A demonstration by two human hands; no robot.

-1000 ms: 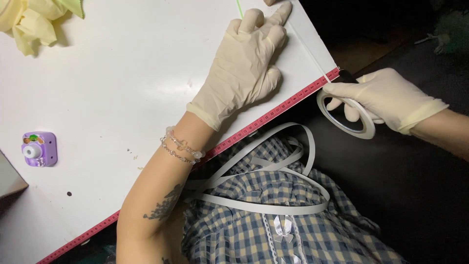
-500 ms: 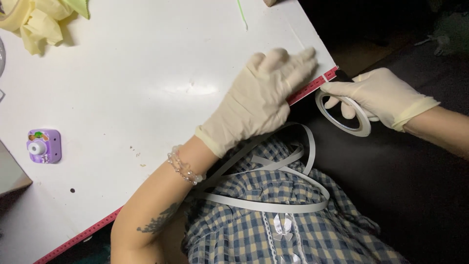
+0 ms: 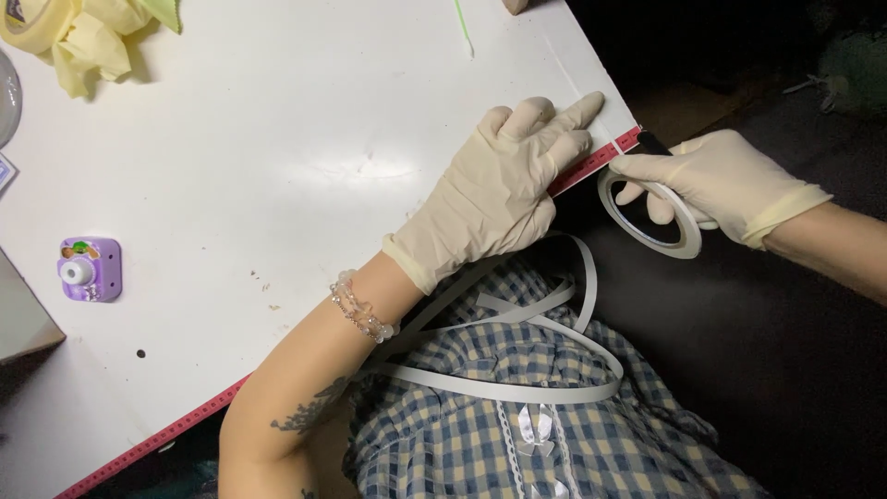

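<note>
My left hand (image 3: 504, 189), gloved, lies flat and open on the white board (image 3: 277, 185), fingers pressing down by its red edge strip (image 3: 591, 164) at the near right corner. My right hand (image 3: 711, 180), also gloved, is closed around a thin tape roll (image 3: 650, 214) just off that corner, its end reaching the strip. To lay it cleanly I'd judge the tape wants steady tension, the roll in line with the edge, and my fingertips rubbing it flat.

Cream gloves cover both hands, left hand (image 3: 499, 199) on the white counter (image 3: 277, 139) with its red edge (image 3: 591, 164). Right hand (image 3: 711, 185) grips a white tape roll (image 3: 647, 214). Below the hands lies blue-and-white checked cloth (image 3: 480, 434); far left, a purple gadget (image 3: 90, 268).
</note>
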